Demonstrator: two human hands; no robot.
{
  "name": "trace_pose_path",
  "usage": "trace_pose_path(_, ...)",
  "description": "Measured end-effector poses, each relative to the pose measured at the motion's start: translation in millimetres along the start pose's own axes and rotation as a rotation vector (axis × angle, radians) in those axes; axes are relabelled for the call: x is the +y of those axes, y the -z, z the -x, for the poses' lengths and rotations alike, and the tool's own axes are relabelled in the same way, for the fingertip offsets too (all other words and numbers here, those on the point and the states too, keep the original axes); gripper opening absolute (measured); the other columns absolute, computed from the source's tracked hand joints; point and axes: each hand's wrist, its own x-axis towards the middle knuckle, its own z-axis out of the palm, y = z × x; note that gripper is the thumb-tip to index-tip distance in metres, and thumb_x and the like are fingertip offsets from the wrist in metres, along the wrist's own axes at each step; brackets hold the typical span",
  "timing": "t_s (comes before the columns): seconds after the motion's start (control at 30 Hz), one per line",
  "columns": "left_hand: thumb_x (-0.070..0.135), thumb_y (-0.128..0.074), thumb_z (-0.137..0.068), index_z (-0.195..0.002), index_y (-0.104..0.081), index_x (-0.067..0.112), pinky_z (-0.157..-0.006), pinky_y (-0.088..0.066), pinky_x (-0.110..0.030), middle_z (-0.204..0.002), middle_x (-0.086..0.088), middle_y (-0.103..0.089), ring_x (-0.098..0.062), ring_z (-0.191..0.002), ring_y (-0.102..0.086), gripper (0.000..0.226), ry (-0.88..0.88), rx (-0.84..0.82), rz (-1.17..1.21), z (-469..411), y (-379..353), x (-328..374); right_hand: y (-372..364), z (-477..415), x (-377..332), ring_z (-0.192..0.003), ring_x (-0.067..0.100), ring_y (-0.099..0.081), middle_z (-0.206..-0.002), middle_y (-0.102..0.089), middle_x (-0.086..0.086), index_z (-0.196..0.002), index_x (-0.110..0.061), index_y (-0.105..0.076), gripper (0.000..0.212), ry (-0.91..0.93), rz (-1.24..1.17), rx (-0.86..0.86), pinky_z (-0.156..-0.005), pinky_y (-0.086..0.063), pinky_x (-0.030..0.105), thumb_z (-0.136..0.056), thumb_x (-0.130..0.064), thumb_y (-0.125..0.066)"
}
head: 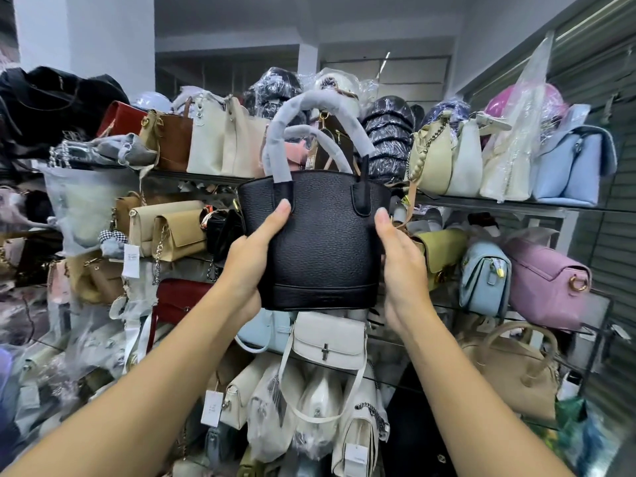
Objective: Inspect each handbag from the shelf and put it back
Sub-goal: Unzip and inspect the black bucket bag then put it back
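I hold a black pebbled-leather bucket handbag upright in front of the shelves, at about the height of the upper glass shelf. Its two arched handles are wrapped in grey foam. My left hand grips the bag's left side, thumb lying across the front and fingers hidden behind. My right hand grips the right side, thumb on the front edge, fingers behind the bag.
Glass shelves packed with handbags fill the view: cream and brown bags above, beige flap bags at left, a lilac bag and light blue bag at right, a white flap bag just below the held one. A ribbed wall stands at right.
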Motion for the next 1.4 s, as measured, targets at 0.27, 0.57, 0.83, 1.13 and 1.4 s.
trace_pose_path(0.27, 0.060, -0.044, -0.099, -0.118, -0.073, 0.017, -0.109, -0.046, -0.045, -0.120, -0.006, -0.074, -0.024, -0.113, -0.070, 0.054, 0.052, -0.119, 0.090, 5, -6, -1, -2, -7, 0, -0.128, 0.031, -0.062, -0.139, -0.065, 0.009, -0.147, -0.020, -0.053, 0.089, -0.250, -0.183, -0.234, -0.114, -0.042, 0.055, -0.080, -0.077, -0.067)
trace_pose_path(0.57, 0.063, -0.036, -0.100, -0.122, -0.070, 0.016, -0.110, -0.045, -0.047, -0.124, -0.009, -0.072, -0.027, -0.117, -0.068, 0.063, 0.021, -0.165, 0.116, -1, -13, 3, -4, -13, -18, -0.125, 0.031, -0.064, -0.134, -0.068, 0.011, -0.137, -0.014, -0.064, 0.071, -0.225, -0.204, -0.313, -0.116, -0.042, 0.053, -0.099, -0.069, -0.040)
trace_pose_path(0.83, 0.062, -0.032, -0.102, -0.119, -0.071, 0.018, -0.103, -0.050, -0.042, -0.122, -0.006, -0.073, -0.024, -0.114, -0.070, 0.061, -0.055, -0.196, 0.057, 4, -20, 9, -2, -6, -19, -0.125, 0.032, -0.064, -0.133, -0.069, 0.012, -0.139, -0.011, -0.062, 0.067, -0.183, -0.327, -0.290, -0.115, -0.042, 0.054, -0.100, -0.061, -0.042)
trace_pose_path(1.13, 0.068, -0.012, -0.100, -0.122, -0.068, 0.014, -0.080, -0.060, -0.023, -0.108, -0.001, -0.078, -0.014, -0.100, -0.074, 0.082, -0.130, -0.166, 0.036, 15, -29, 10, 1, 2, -7, -0.122, 0.029, -0.066, -0.134, -0.068, 0.011, -0.125, -0.015, -0.073, 0.063, -0.131, -0.501, -0.276, -0.104, -0.054, 0.046, -0.099, -0.061, -0.038)
trace_pose_path(1.4, 0.061, -0.023, -0.103, -0.136, -0.061, 0.014, -0.108, -0.048, -0.040, -0.131, -0.006, -0.069, -0.021, -0.123, -0.064, 0.070, -0.187, -0.126, 0.070, 14, -26, 2, -2, 9, -6, -0.119, 0.027, -0.068, -0.131, -0.070, 0.010, -0.116, -0.017, -0.079, 0.063, -0.112, -0.511, -0.261, -0.098, -0.057, 0.041, -0.100, -0.059, -0.035)
